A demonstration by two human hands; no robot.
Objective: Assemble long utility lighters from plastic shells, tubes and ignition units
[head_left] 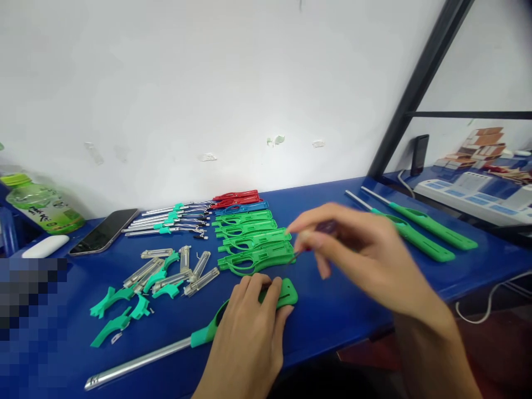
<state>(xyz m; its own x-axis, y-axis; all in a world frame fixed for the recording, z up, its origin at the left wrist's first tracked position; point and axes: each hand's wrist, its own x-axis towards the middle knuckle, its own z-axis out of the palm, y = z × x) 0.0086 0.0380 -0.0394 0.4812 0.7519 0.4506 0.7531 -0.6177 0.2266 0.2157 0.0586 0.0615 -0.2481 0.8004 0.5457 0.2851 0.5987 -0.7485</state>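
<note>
A green long-necked lighter [286, 292] with a silver barrel lies slantwise at the front of the blue table. My left hand [249, 327] is closed over its handle, pressing it down, and hides much of it. My right hand [344, 241], blurred, pinches a small screwdriver [326, 226] with a dark handle. Its thin tip points down to the left, above and apart from the lighter's end. Behind are several green half-shells [257, 257], a blue shell [241, 208] and red shells [236, 197]. Silver barrels with wires [166, 221] lie left of them.
Clear fuel tanks [201, 281] and teal triggers [110, 299] lie loose on the left. A phone [106, 231], a white mouse-like object [45, 246] and a bottle [44, 205] stand further left. Two whole green lighters [432, 224] lie right, near a black frame post [409, 88].
</note>
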